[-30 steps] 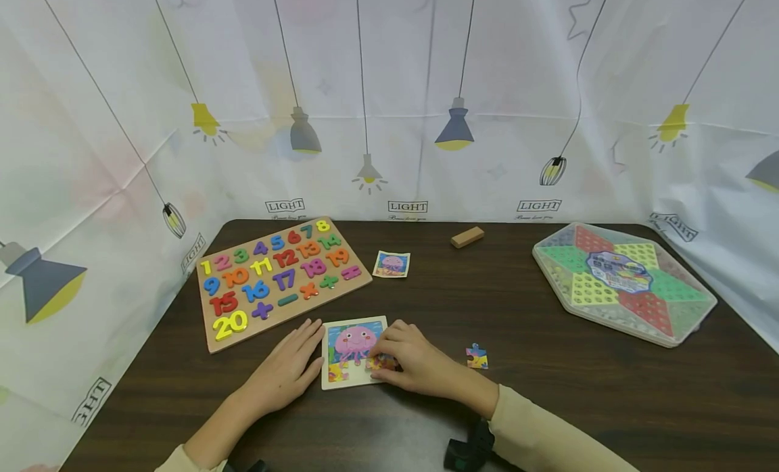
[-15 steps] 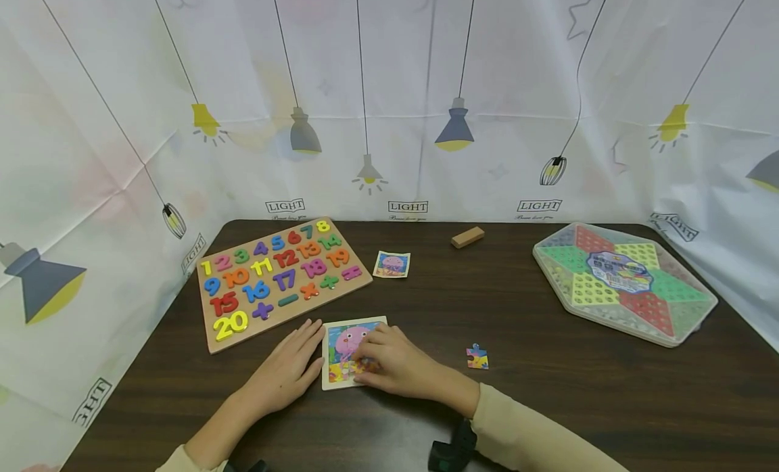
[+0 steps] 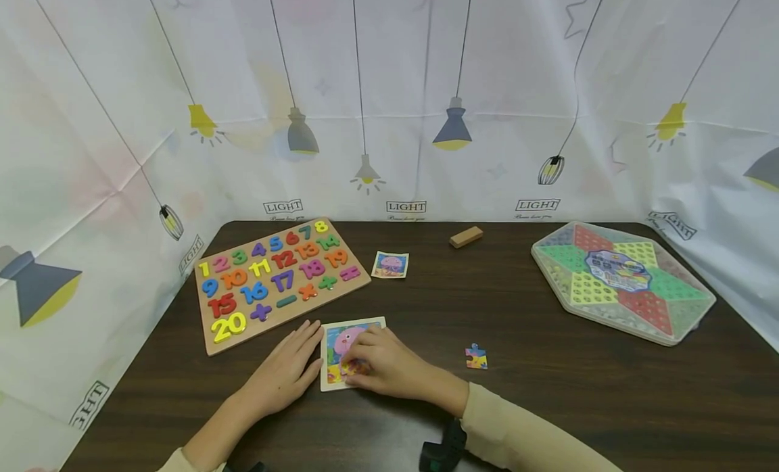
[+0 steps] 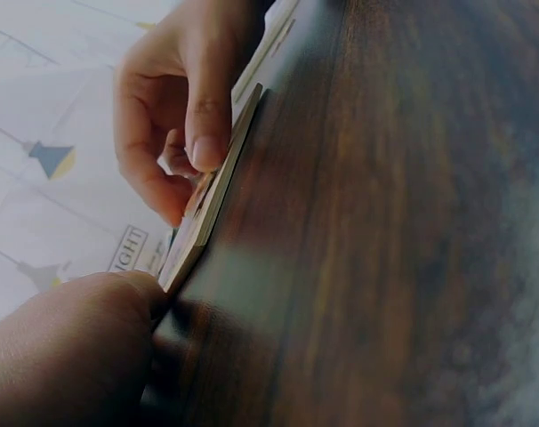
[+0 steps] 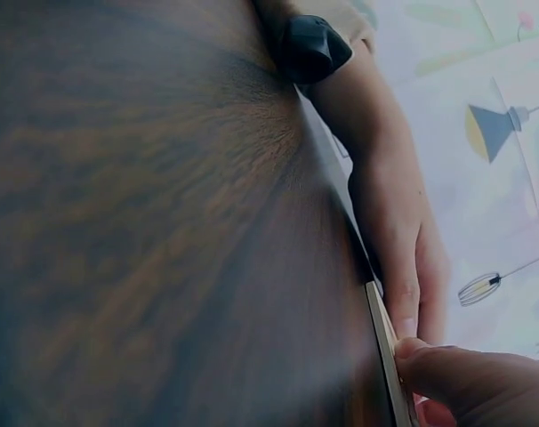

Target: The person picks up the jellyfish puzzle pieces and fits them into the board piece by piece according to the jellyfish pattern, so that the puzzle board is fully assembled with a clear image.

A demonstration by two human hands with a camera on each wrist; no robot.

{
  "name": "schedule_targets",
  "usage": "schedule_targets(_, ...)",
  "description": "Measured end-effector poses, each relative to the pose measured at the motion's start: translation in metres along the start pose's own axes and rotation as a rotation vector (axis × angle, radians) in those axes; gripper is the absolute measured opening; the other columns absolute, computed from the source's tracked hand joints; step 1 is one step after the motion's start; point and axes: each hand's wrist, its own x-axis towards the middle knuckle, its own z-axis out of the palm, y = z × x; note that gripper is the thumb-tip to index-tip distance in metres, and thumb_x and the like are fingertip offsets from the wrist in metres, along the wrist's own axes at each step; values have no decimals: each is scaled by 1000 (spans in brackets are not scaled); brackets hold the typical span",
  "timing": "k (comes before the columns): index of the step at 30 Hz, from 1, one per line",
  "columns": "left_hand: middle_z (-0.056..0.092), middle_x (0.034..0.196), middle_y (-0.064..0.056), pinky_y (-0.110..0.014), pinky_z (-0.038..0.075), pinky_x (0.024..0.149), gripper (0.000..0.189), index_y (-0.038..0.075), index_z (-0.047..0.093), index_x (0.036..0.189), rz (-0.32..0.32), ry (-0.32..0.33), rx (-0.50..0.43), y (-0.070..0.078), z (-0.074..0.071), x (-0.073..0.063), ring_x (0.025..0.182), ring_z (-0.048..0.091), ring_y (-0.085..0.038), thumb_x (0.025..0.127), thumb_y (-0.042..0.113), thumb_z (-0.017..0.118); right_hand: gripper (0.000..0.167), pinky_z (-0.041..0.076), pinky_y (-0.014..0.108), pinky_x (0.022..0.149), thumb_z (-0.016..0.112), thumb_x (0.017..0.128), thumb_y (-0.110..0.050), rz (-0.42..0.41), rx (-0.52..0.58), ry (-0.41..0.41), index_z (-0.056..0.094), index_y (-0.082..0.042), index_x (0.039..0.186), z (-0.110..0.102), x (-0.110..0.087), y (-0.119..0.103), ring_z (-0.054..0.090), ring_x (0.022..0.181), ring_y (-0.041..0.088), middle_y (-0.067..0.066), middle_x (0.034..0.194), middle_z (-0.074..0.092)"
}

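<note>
A small jigsaw board (image 3: 353, 322) with a pink jellyfish picture and a pale frame lies on the dark table. My left hand (image 3: 282, 368) rests flat, its fingertips and thumb along the board's left edge. Over the lower middle of the board, my right hand (image 3: 389, 364) pinches a yellow-orange jigsaw piece (image 3: 351, 368) between thumb and fingers; the hand hides the board's right half. In the left wrist view, the right thumb (image 4: 205, 133) points down close at the board's face. One loose jigsaw piece (image 3: 477, 356), blue and yellow, lies right of the board.
Behind the left hand lies a wooden number board (image 3: 243, 340). A small jellyfish picture card (image 3: 390, 264) and a wooden block (image 3: 466, 237) are farther back. At the right sits a hexagonal Chinese checkers box (image 3: 621, 276). A printed curtain (image 3: 505, 66) hangs behind the table.
My right hand has slid left across the lower part of the board with the jigsaw piece. The left hand keeps its place at the board's left edge.
</note>
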Motion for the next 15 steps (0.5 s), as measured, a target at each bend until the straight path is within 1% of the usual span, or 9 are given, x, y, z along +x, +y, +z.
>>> schedule_targets(8, 29, 146, -13, -48, 22, 107, 53, 2, 36, 140, 3, -6, -3, 0, 1, -1, 136, 21, -28, 95, 29, 47, 19, 40, 24, 81, 71, 79, -32, 56, 95, -40, 69, -18, 92, 6, 2, 3, 50, 93, 8, -7, 94, 60)
schedule_targets(15, 29, 146, -13, -48, 22, 107, 53, 2, 36, 140, 3, -5, -2, 0, 0, -1, 136, 21, -28, 95, 29, 47, 18, 39, 23, 80, 72, 79, -33, 57, 127, -44, 71, -19, 90, 6, 3, 5, 48, 92, 8, -9, 93, 59)
